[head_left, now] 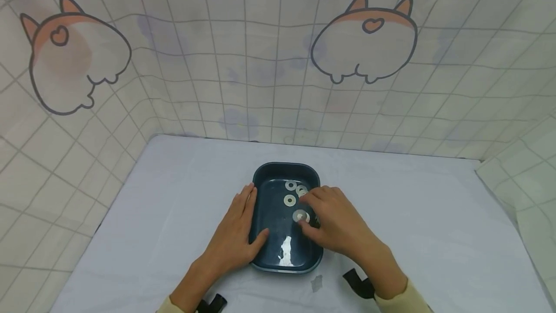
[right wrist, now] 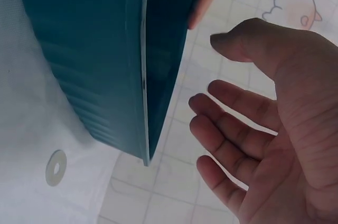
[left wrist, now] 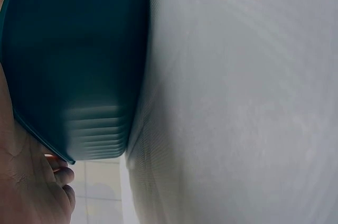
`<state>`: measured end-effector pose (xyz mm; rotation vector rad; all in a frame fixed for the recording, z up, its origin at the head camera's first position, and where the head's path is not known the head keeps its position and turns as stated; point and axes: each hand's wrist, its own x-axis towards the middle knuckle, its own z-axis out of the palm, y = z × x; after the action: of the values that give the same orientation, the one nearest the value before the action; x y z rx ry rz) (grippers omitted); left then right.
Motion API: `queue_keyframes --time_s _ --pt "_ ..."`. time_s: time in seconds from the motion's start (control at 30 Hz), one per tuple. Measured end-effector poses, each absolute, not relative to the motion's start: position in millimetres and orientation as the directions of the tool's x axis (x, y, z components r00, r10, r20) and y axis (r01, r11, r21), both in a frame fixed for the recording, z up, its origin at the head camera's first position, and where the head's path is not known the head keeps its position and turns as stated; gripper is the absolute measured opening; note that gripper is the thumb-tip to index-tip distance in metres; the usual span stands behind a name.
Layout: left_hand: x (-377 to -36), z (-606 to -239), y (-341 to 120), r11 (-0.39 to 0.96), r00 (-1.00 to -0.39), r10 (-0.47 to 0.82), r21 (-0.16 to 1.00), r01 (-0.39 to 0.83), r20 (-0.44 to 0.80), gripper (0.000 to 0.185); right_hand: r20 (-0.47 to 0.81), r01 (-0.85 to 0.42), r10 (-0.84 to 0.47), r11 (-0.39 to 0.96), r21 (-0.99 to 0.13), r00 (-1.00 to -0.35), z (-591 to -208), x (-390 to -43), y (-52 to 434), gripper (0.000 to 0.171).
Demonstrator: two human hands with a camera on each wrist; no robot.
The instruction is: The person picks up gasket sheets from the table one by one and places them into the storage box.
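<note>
A dark teal rectangular tray (head_left: 284, 250) stands on the white table, with several pale flat washers (head_left: 286, 202) in its right half. My left hand (head_left: 232, 228) rests along the tray's left side, fingers straight, thumb lying over the rim. In the left wrist view, the palm (left wrist: 31, 182) is against the tray's rim. Over the tray's right side hovers my right hand (head_left: 340, 221), thumb and index finger apart above a washer (head_left: 296, 216). Nothing shows between the spread fingers in the right wrist view. Another washer (right wrist: 56, 181) lies on the cloth outside the tray.
White cloth (head_left: 434, 226) covers the table around the tray. A grid-patterned curtain (head_left: 278, 62) with cartoon animal drawings hangs behind and at the sides. Black straps (head_left: 360, 284) lie near both wrists, and a grey patch (head_left: 317, 283) marks the cloth below the tray.
</note>
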<state>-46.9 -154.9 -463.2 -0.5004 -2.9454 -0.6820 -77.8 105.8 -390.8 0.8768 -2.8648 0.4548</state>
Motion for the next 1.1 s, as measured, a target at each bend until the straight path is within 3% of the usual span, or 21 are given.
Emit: queue_keyframes --time_s 0.1,1.1 --pt "-47 -463 -155 0.848 -0.944 0.293 0.415 0.329 0.149 0.096 0.186 -0.549 -0.516 0.797 -0.253 -0.836 -389 -77 108 0.045" --pt "-47 -468 -155 0.849 -0.944 0.278 0.414 0.327 0.176 0.096 0.192 -0.411 -0.365 0.85 -0.33 -0.911 -409 -83 144 0.032"
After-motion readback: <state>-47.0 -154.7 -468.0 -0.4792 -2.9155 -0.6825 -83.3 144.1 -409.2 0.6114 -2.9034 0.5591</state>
